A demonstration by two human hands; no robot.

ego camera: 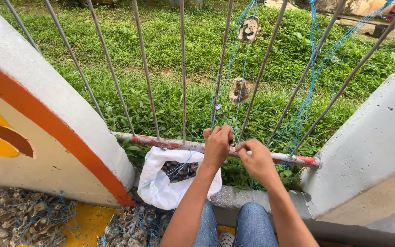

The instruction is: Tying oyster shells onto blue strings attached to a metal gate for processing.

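Hands meet at rail: left hand (217,145) and right hand (258,158) both pinch blue string (241,91), which runs up from grip; shells (240,90) hang above.

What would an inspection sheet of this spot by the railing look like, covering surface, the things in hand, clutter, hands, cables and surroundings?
Surface: yellow floor at the foot of a metal railing, between two painted concrete walls.
Job's things: thin blue string runs up the bars; two shells hang on it outside the railing.
Clutter: white bag of dark shells under the rail; heaps of strung shells on the floor.
Hands: left hand and right hand are both at the lower rail, fingers pinched on the string; what is pinched is too small to tell.
Cables: nothing seen besides the string.
Surroundings: grass beyond the bars; the person's knees in jeans below.
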